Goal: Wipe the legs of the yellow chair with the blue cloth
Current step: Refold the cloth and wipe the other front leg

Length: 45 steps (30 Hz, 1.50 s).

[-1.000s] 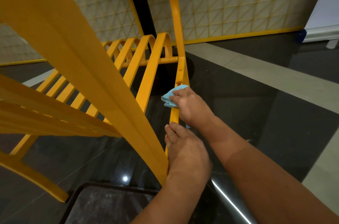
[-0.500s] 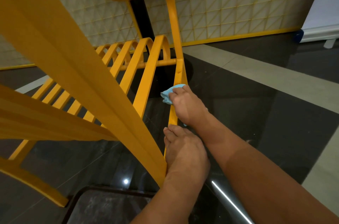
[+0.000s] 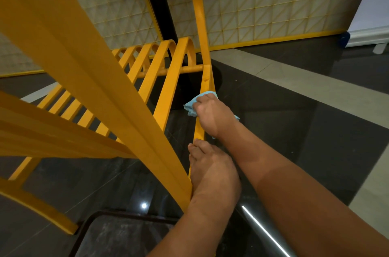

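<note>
We start at the right hand [image 3: 212,115], just right of the frame's centre, fingers curled tight round the blue cloth [image 3: 190,107] and pressing it against the thin leg [image 3: 205,80] of the yellow chair [image 3: 84,57]. The cloth bunches out to the left of the knuckles, and a small corner peeks out on the right side of the wrist. Just below it along that same leg we have the left hand [image 3: 212,170], back to the camera, fingers wrapped onto the leg and holding it; the two hands are near each other but not touching. Both bare forearms run in from the bottom and lower right of the frame. Moving out, a thick yellow beam of the chair sweeps from the upper left down to the left wrist, and a row of curved yellow slats [image 3: 147,67] sits in the middle behind it. Under it all lies a glossy dark floor [image 3: 294,130] with pale stripes, a dark-framed panel [image 3: 117,233] at the bottom edge, and a patterned tile wall [image 3: 263,4] across the top.
</note>
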Motion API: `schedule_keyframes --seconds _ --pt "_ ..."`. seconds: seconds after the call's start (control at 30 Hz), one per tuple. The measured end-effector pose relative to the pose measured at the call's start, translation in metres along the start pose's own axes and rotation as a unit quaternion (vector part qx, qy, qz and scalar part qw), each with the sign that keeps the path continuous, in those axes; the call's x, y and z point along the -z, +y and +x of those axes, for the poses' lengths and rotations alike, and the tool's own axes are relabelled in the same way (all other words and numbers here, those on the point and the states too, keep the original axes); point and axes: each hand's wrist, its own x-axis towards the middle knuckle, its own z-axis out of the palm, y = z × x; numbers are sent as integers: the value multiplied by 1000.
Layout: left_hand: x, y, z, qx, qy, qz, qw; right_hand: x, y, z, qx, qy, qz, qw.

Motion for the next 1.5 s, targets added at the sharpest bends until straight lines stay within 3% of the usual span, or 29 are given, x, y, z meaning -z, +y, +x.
schedule_keyframes --seconds 0.27,0.43,0.57,0.77,0.9,1.17,1.5 --pt "-2 0 2 2 0 13 1000 0 -1 4 -47 0 57 997" --pt "-1 1 4 -5 -2 40 999 2 2 7 2 6 17 1000" --pt "6 0 3 -3 -12 26 1000 -3 9 22 -47 8 85 995" --pt "14 -1 0 18 -29 -44 998 4 -4 12 -63 13 91 994" --pt "16 1 0 12 -13 -14 1000 19 0 6 -76 7 122 990" --pt "20 2 -3 25 -26 -35 999 14 7 5 -34 -36 101 994" --pt "21 4 0 22 -37 -9 999 11 11 9 -35 -32 89 995"
